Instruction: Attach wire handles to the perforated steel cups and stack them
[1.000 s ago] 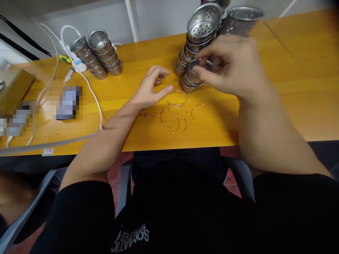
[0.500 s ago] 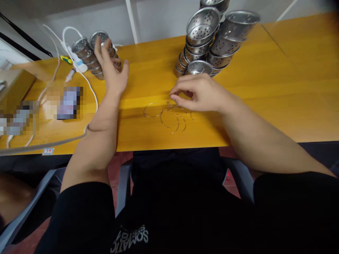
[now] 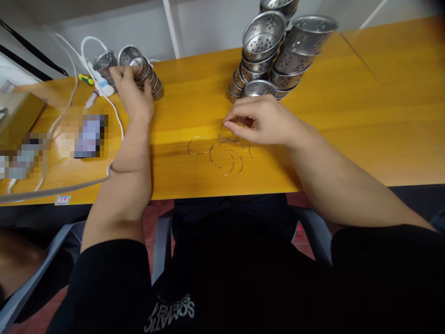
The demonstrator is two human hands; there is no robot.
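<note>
My left hand point(image 3: 134, 95) is at the left group of perforated metal cups, its fingers and thumb closed around the upper part of the right-hand stack point(image 3: 132, 54). Another stack of the same cups point(image 3: 104, 62) stands just left of it, partly behind my fingers. My right hand point(image 3: 262, 119) is held low over the table, thumb and forefinger pinched together. A thin curved wire seems to be between those fingertips, mostly hidden. Below and left of that hand lie several loose curved wires point(image 3: 233, 160) on the wood.
Taller stacks of perforated cups point(image 3: 264, 37) stand behind my right hand. On the left are a blurred-out phone point(image 3: 91, 134), a white cable point(image 3: 116, 109), a power strip point(image 3: 104, 86) and a box point(image 3: 26, 111). The yellow table's point(image 3: 194, 185) front edge is close to me.
My left hand has moved slightly left and down, and its spread fingers have closed at the cup stack. My right hand keeps its pinch in nearly the same place.
</note>
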